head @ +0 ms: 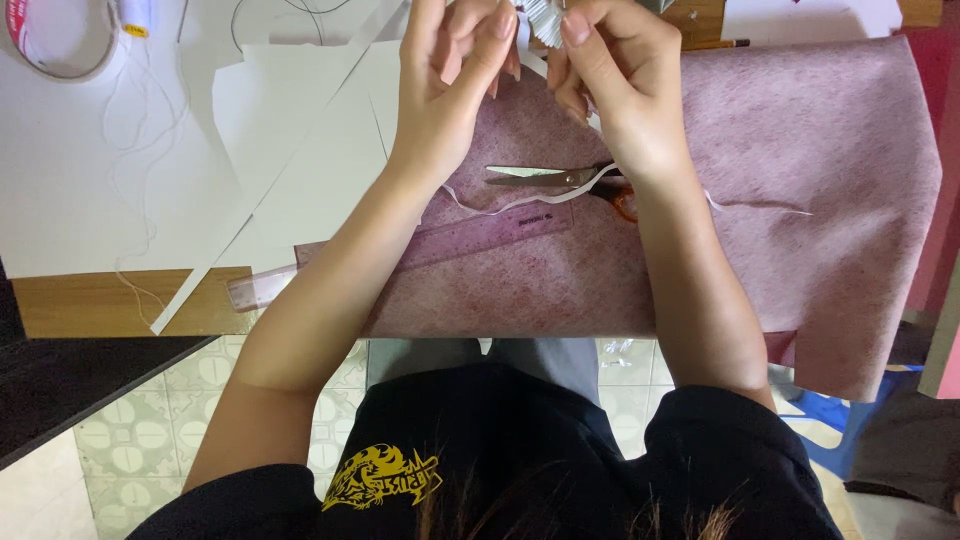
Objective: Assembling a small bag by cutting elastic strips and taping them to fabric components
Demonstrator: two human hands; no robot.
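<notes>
Hands meet at 12 o'clock, above the mauve felt [800, 130] on the bench [90, 300]: left hand [450, 70] and right hand [610, 70] each pinch shut on a small pleated white strip [540, 20], partly cut off by the frame edge. This looks like folding or gathering. Keeping the pleats calls for a firm pinch. Scissors [560, 178] and ruler [450, 245] lie at 6 o'clock of the hands, unused.
</notes>
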